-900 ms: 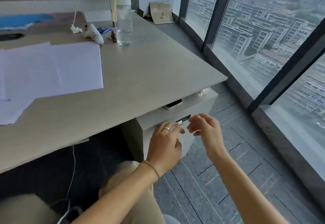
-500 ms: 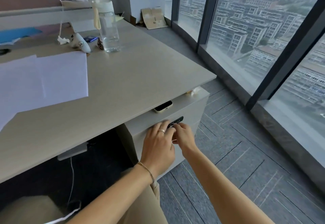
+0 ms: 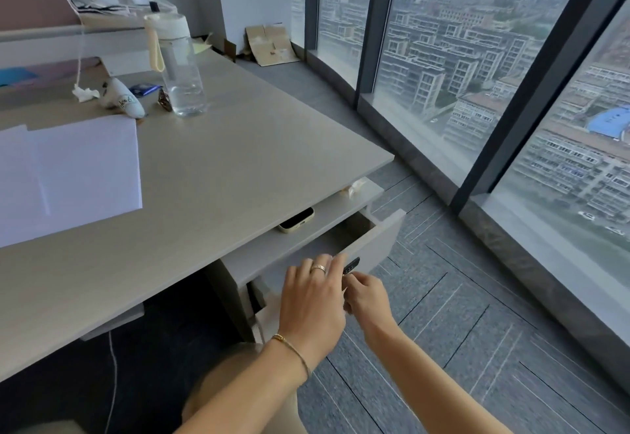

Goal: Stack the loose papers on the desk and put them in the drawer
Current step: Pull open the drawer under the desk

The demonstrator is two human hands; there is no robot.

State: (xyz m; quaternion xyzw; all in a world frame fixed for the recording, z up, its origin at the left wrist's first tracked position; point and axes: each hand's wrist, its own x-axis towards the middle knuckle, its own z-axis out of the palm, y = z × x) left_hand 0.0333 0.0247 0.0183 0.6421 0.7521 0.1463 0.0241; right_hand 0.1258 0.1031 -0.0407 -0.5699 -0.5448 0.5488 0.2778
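Note:
Loose white papers [image 3: 71, 177] lie overlapping on the beige desk [image 3: 221, 167] at the left. Under the desk's right end, the top drawer [image 3: 381, 246] of a grey cabinet stands partly pulled out, its inside dark. My left hand [image 3: 313, 300] rests on the drawer's front edge, fingers curled over the top by the black combination lock [image 3: 353, 264]. My right hand [image 3: 366, 297] is just right of it, fingers pinched at the drawer front below the lock. Both hands grip the drawer front.
A clear water bottle [image 3: 180, 72], a small white plush toy [image 3: 122, 99] and wrappers stand at the desk's back. A phone [image 3: 296, 222] lies on the cabinet top under the desk. Floor-to-ceiling windows run along the right, with grey carpet floor between.
The drawer, shut before, has slid out toward me with both hands on its front. The view has shifted right and up.

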